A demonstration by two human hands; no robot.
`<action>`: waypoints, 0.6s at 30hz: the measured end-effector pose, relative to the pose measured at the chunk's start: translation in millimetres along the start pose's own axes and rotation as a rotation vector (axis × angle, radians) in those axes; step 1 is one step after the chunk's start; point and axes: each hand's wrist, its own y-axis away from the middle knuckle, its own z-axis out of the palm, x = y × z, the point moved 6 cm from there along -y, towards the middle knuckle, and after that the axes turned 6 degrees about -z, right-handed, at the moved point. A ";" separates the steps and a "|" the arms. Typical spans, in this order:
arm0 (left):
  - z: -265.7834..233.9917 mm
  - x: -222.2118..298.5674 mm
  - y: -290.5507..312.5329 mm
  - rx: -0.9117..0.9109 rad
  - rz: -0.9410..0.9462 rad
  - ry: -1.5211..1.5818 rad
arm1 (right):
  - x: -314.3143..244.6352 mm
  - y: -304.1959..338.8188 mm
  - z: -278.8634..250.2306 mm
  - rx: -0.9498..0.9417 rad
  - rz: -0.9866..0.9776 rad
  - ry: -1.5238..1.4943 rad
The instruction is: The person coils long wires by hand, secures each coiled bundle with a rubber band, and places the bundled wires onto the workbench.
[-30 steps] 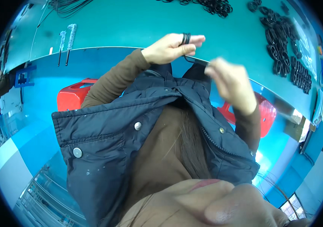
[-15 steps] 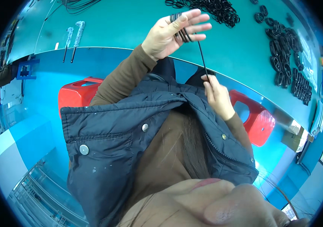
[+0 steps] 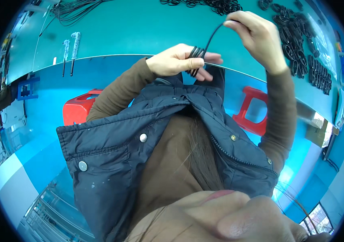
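Several loops of a thin black cable (image 3: 196, 53) are wound around the fingers of my left hand (image 3: 176, 60), which is at the near edge of the green table. Its thumb lies against the loops and the other fingertips stick out past them. From the coil a length of cable curves up to my right hand (image 3: 256, 34), raised over the table to the right. The thumb and fingers of that hand are pinched on the cable. The cable's end is hidden in or behind the right hand.
On the green table (image 3: 131, 34) lie loose long cables (image 3: 73, 11) at far left, two wrapped rods (image 3: 74, 46), a pile of black rings (image 3: 220, 6) at the back, and bundled coils (image 3: 297, 44) at right. Red stools (image 3: 79, 109) flank me; a cardboard box (image 3: 317, 133) is at right.
My right hand has swung up from below the table edge to above it, carrying the cable over. My left hand has dropped a little and turned, with the loops still around its fingers.
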 end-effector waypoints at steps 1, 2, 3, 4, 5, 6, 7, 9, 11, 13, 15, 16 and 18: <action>5.1 3.8 2.3 -0.087 0.019 0.065 | 12.4 6.2 17.9 0.010 0.045 -0.098; 5.1 7.5 4.1 -0.081 0.023 0.062 | 16.7 17.4 35.5 -0.015 0.112 -0.172; -1.7 19.2 7.1 0.026 0.103 0.147 | 20.1 28.0 51.8 -0.035 0.174 -0.247; -10.2 27.1 10.3 0.130 0.189 0.236 | 17.4 43.1 64.0 -0.064 0.234 -0.261; -22.1 31.0 12.2 0.215 0.251 0.234 | 8.2 59.5 73.5 -0.095 0.289 -0.280; -29.2 31.5 12.3 0.262 0.277 0.272 | -3.1 74.9 81.7 -0.116 0.330 -0.296; -34.1 32.4 11.0 0.304 0.303 0.310 | -15.4 88.9 84.6 -0.137 0.375 -0.307; -41.0 29.9 6.4 0.342 0.341 0.316 | -42.1 109.5 90.9 -0.318 0.376 -0.181; -41.3 24.9 3.2 0.371 0.369 0.327 | -65.6 106.7 82.1 -0.385 0.284 -0.120; -38.3 18.9 -2.5 0.409 0.356 0.198 | -75.1 88.1 62.3 -0.466 0.241 -0.034; -33.6 15.6 -4.5 0.415 0.334 0.157 | -84.6 62.0 35.6 -0.361 0.029 0.081; -28.8 14.0 -4.9 0.395 0.294 0.086 | -83.4 47.7 22.5 -0.292 -0.035 0.125; -18.7 10.8 -9.6 0.369 0.274 0.016 | -69.8 29.2 9.8 -0.072 -0.165 0.162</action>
